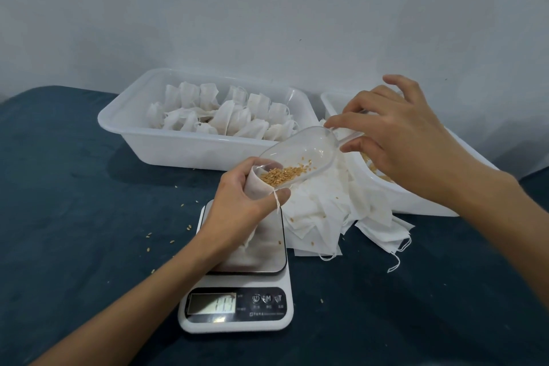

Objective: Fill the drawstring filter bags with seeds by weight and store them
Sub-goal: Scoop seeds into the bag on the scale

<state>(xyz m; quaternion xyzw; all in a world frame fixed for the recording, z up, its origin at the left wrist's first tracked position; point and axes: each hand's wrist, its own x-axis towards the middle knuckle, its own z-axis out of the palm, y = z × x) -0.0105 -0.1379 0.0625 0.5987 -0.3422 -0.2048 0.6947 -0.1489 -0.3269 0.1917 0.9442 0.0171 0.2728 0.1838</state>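
My left hand point(246, 199) grips a white drawstring filter bag point(255, 184) by its open mouth, above the steel platform of a white digital scale point(237, 300). A clear plastic scoop point(300, 154) tilts down into the bag's mouth, with golden seeds point(283, 174) gathered at its lower lip. My right hand point(395, 134) pinches the scoop's handle between thumb and fingers. The bag's string hangs over my left thumb. The scale's display is lit, its digits blurred.
A white bin point(124, 119) of several filled bags stands at the back centre. A second white bin point(416, 202) holding seeds sits at the right, partly behind my right hand. A heap of empty bags point(326, 217) lies beside the scale. Loose seeds dot the dark blue tablecloth point(74, 187).
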